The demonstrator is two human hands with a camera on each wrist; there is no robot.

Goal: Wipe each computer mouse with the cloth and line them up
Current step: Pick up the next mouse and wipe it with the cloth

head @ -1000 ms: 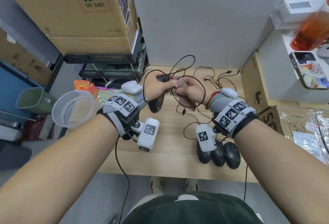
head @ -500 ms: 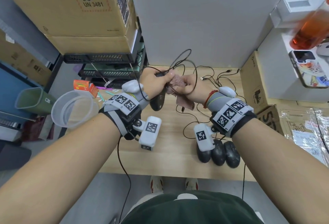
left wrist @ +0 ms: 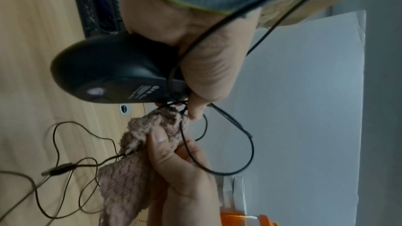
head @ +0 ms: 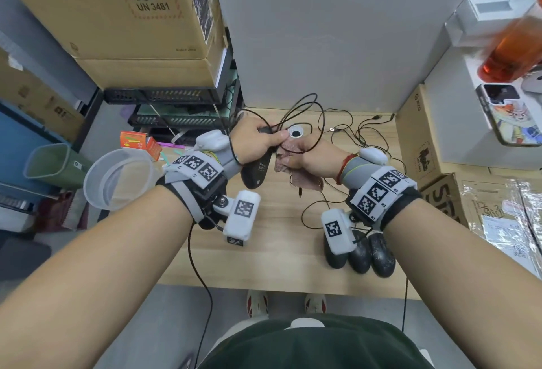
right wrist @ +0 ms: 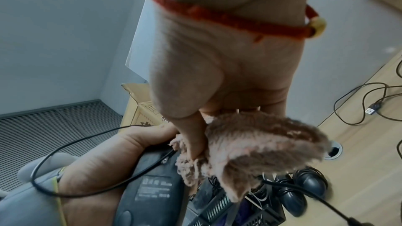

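Observation:
My left hand [head: 258, 141] grips a black wired mouse [head: 254, 169] above the wooden table [head: 264, 254], underside turned toward me, its label showing [left wrist: 113, 73]. The mouse's black cable [head: 306, 113] loops up over both hands. My right hand [head: 312, 155] pinches a pinkish-brown fluffy cloth [head: 297, 170] with the thumb against the mouse's front end, where the cable comes out [right wrist: 250, 150]. Three more black mice [head: 362, 254] lie side by side near the table's front right edge, partly hidden by my right wrist camera.
Loose cables with USB plugs [head: 366, 134] sprawl over the back of the table around a cable hole [head: 295, 132]. Cardboard boxes [head: 422, 148] flank the right; a phone [head: 510, 116] and orange bottle [head: 513, 49] sit above. A clear tub [head: 120, 178] and green bin [head: 50, 163] stand left.
The cable loop that hung round my right hand has swung up toward the wall. Both hands stay pressed together, with the cloth shifting slightly at the mouse's front end.

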